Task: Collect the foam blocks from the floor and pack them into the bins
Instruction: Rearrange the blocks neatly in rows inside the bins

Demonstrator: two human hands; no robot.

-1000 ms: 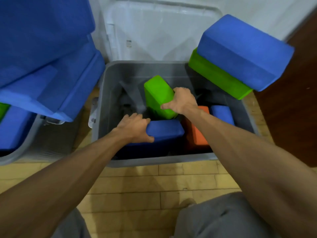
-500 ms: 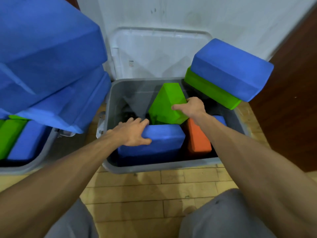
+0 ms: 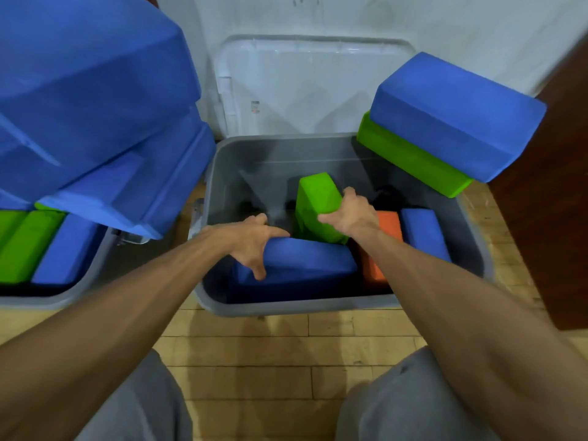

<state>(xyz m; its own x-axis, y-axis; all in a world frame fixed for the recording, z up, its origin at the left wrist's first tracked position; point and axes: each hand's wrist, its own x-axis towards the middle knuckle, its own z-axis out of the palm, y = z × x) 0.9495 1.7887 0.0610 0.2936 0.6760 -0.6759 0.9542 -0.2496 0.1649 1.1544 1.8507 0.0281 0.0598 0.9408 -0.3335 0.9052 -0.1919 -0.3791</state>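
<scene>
Left-hand fingers (image 3: 276, 232) are spread and curled over the top edge of the near blue block (image 3: 305, 262), with the thumb pressed down its front face, so that the left hand (image 3: 251, 240) grips this block at its left end. The block lies tilted along the near wall of the grey bin (image 3: 286, 308), inside it. Right-hand fingers (image 3: 348, 195) wrap the right side of the upright green block (image 3: 315, 205), the thumb lying across its lower front; the right hand (image 3: 353, 214) thus clamps the block, which stands tilted near the middle of the bin, just behind the near blue block. Right of it, an orange block (image 3: 386, 227) and a small blue block (image 3: 423, 233) stand side by side toward the bin's right wall. On the far right corner of the rim a flat green block (image 3: 410, 160) carries a large blue block (image 3: 455, 116). A white lid (image 3: 302, 90) leans on the wall behind the bin. At the left edge a second bin (image 3: 47, 297) holds green blocks (image 3: 25, 243) and a blue one, beneath a pile of big blue blocks (image 3: 89, 90). Both bins stand on a wooden floor (image 3: 286, 351).
</scene>
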